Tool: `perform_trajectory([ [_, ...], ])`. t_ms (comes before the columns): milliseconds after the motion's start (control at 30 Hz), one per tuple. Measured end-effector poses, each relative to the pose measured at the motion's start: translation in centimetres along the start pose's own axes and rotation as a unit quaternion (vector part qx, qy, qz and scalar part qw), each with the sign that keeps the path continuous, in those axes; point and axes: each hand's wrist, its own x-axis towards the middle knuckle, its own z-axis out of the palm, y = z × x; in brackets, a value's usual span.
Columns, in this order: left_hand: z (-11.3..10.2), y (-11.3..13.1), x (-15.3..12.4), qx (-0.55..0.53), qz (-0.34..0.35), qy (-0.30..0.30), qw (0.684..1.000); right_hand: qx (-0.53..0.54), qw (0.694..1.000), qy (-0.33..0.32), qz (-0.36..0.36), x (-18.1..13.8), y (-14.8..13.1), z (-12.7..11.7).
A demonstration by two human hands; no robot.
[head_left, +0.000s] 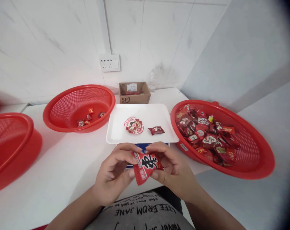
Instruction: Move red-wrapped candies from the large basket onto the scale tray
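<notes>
Between both hands, close to my body, is a red snack packet [145, 166] with large black characters. My left hand [117, 171] pinches its left end between thumb and fingers. The fingers of my right hand [172, 169] close on its right side and cover part of it. Just beyond the hands lies a white tray [116, 111]. On it rest a round printed sticker or card [134, 125] with a cartoon figure and a small dark red packet [156, 130]. Part of a blue object [145, 147] shows under the tray's near edge.
A red basket [250, 159] heaped with wrapped snacks stands at right. Another red basket [61, 95], back left, holds several small packets; a third red basket [27, 143] is at far left. Behind the tray sits a cardboard box [135, 99]. A socket panel [110, 63] is on the wall.
</notes>
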Motion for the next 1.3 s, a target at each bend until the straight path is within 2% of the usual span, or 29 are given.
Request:
perform_trajectory([
  [100, 0.2, -0.3, -0.2, 0.059, -0.003, -0.018, 0.998, -0.114, 0.992, 0.032, -0.052, 0.2, -0.4, 0.0],
  [200, 0.1, -0.1, -0.2, 0.197, -0.003, -0.008, 0.980, -0.210, 0.974, 0.012, -0.085, 0.4, -0.7, -0.1],
  [367, -0.6, 0.7, 0.4, 0.401, 0.039, -0.059, 0.913, -0.319, 0.942, -0.008, -0.103, 0.4, -0.9, -0.4],
  [467, -1.0, 0.7, 0.6, 0.463, 0.076, -0.083, 0.879, -0.350, 0.928, -0.018, -0.126, 0.3, -0.9, -0.7],
  [567, -1.3, 0.5, 0.6, 0.492, 0.103, -0.102, 0.858, -0.369, 0.917, -0.037, -0.145, 0.4, -0.9, -0.8],
  [700, -1.3, 0.6, 0.7, 0.497, 0.110, -0.110, 0.854, -0.394, 0.904, -0.054, -0.159, 0.7, -1.0, -0.7],
  [867, -1.2, 1.0, 0.8, 0.504, 0.097, -0.127, 0.849, -0.422, 0.884, -0.029, -0.200, 0.8, -1.1, -0.7],
  [1100, -1.1, 1.3, 0.9, 0.503, 0.109, -0.146, 0.845, -0.411, 0.876, -0.005, -0.254, 1.1, -0.9, -0.6],
  [1200, -1.1, 1.3, 0.9, 0.501, 0.109, -0.149, 0.846, -0.404, 0.879, -0.010, -0.253, 1.1, -1.0, -0.6],
  [1300, -1.2, 1.3, 1.0, 0.508, 0.108, -0.134, 0.844, -0.408, 0.887, -0.045, -0.212, 1.0, -1.2, -0.9],
])
